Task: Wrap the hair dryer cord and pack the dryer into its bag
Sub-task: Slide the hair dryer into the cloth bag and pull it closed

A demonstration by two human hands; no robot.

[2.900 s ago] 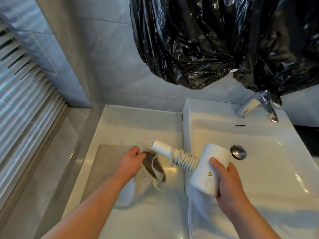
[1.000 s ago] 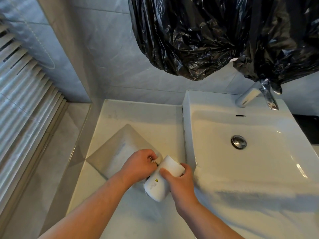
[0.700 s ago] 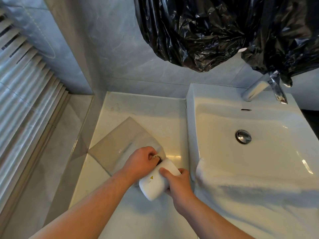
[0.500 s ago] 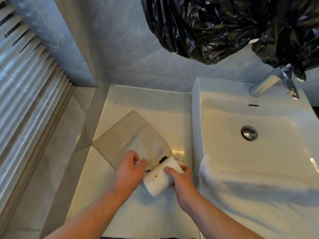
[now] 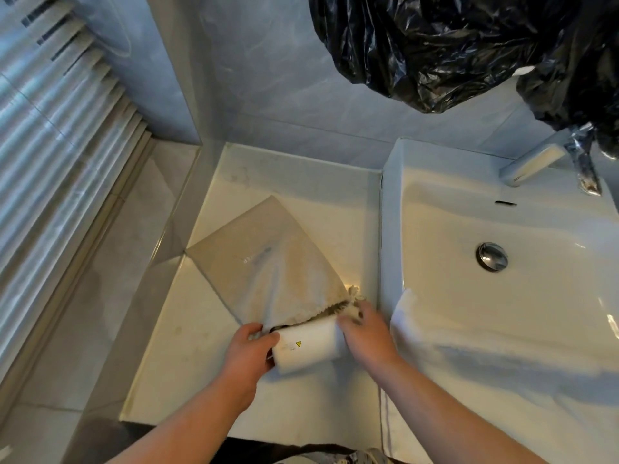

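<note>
The white hair dryer (image 5: 306,346) lies on the counter with its barrel sticking out of the beige drawstring bag (image 5: 268,262); its handle and wrapped cord are hidden inside the bag. My left hand (image 5: 249,351) grips the bag's mouth at the barrel's left end. My right hand (image 5: 365,333) is at the barrel's right end, fingers curled at the gathered bag rim. A yellow warning sticker shows on the barrel.
The white counter (image 5: 207,329) ends at a tiled wall behind and a drop to the floor on the left. A white sink (image 5: 502,296) with a chrome faucet (image 5: 532,162) sits right. A white towel (image 5: 452,346) drapes its front. Black plastic bags (image 5: 469,45) hang overhead.
The dryer went handle-first into the bag and slid deeper. My left hand shifted from the bag's top to its mouth, and the bag now lies flatter toward the back left.
</note>
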